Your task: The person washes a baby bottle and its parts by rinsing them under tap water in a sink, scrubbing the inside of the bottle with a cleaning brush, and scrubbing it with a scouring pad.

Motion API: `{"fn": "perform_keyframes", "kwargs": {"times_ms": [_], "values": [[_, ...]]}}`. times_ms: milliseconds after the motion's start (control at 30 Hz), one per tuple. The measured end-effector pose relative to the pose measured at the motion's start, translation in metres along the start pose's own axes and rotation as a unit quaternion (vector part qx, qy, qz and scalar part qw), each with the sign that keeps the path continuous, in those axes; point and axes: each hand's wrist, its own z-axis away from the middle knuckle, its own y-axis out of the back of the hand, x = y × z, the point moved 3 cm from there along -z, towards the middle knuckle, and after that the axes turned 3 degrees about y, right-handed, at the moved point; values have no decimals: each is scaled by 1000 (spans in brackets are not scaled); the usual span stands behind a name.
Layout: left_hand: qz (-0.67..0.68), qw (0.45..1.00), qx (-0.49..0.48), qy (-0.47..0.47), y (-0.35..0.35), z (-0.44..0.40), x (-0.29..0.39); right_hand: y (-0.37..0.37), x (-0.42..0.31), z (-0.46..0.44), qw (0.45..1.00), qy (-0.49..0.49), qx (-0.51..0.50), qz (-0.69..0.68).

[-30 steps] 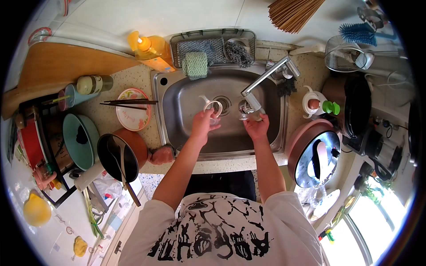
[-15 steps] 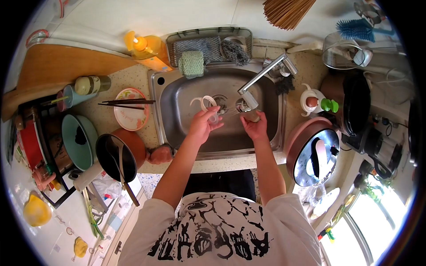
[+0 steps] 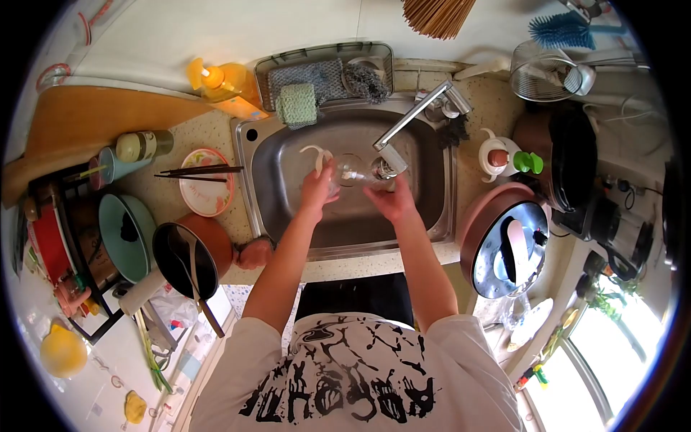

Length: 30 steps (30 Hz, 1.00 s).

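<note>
White handled piece [image 3: 319,157]: over the left half of the sink [image 3: 345,227], its curved handle pointing toward the sink's far edge.
Left hand [image 3: 317,191]: over the sink, left of its middle; fingers curled closely round the white handled piece.
Clear piece [image 3: 384,185]: over the sink, right of its middle; its outline is faint, and whether it meets the white handled piece I cannot tell.
Right hand [image 3: 394,200]: over the sink's right half, fingers partly curled, apparently round the clear piece.
Tap [image 3: 412,117]: fixed at the sink's far right corner, its head reaching over the sink; pale glints between the hands may be running water, too blurred to be sure.
Work at the tap: midway, I judge. Done: both pieces are in hand above the sink, near the tap's head. Left: neither is set down.
Green sponge [image 3: 296,105]: on the sink's far edge, clear of both hands.
Soap bottle [image 3: 229,81]: beyond the sink's far left corner.
Plate [image 3: 206,194]: just left of the sink, with chopsticks [image 3: 198,171] across it.
White two-handled item [image 3: 489,146]: right of the sink.
Pink pot [image 3: 475,223]: right of the sink, nearer the person, with a lid [image 3: 493,248] on it.
</note>
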Motion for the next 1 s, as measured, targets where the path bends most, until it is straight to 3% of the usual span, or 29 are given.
{"fn": "perform_keyframes", "kwargs": {"times_ms": [433, 833, 933, 1000], "values": [[-15, 996, -18, -88, 15, 23, 7, 0, 13, -15, 995, -47, -77, 41], [-2, 993, 10, -121, 23, 48, 5, -14, 24, -18, 984, -7, -161, 72], [34, 994, 31, -99, 34, 49, -1, -22, 24, -6, 980, 105, -36, 165], [40, 994, 45, -94, 46, 51, -5, -30, 18, 2, 943, 180, 6, 280]]}}
